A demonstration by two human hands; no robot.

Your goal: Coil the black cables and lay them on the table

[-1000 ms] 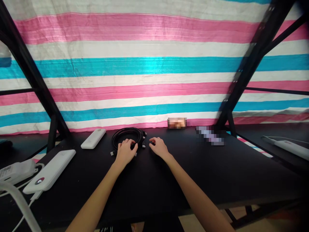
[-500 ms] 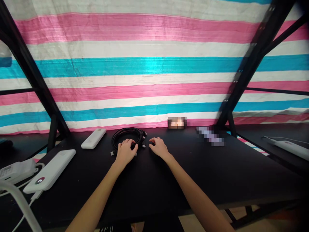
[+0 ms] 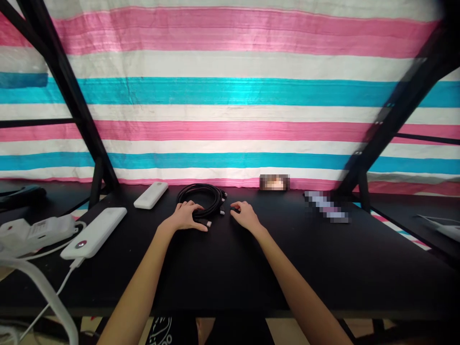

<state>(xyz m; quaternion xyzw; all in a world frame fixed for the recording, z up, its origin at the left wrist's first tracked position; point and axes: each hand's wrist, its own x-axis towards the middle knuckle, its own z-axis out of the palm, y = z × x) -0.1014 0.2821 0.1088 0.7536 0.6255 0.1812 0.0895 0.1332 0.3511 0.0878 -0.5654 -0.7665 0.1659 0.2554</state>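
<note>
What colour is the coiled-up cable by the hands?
Black. The head view, the only one, shows the cable coiled just beyond the left hand.

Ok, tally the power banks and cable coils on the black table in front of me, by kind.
White power banks: 2
Black cable coil: 1
Total: 3

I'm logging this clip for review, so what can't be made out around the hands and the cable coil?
Head view, black cable coil: its near side is under the left hand, so any grip is hidden.
Head view, one pixelated patch and a second patch at the back of the table: blurred out.
Head view, white device at right: cut off by the frame edge.
</note>
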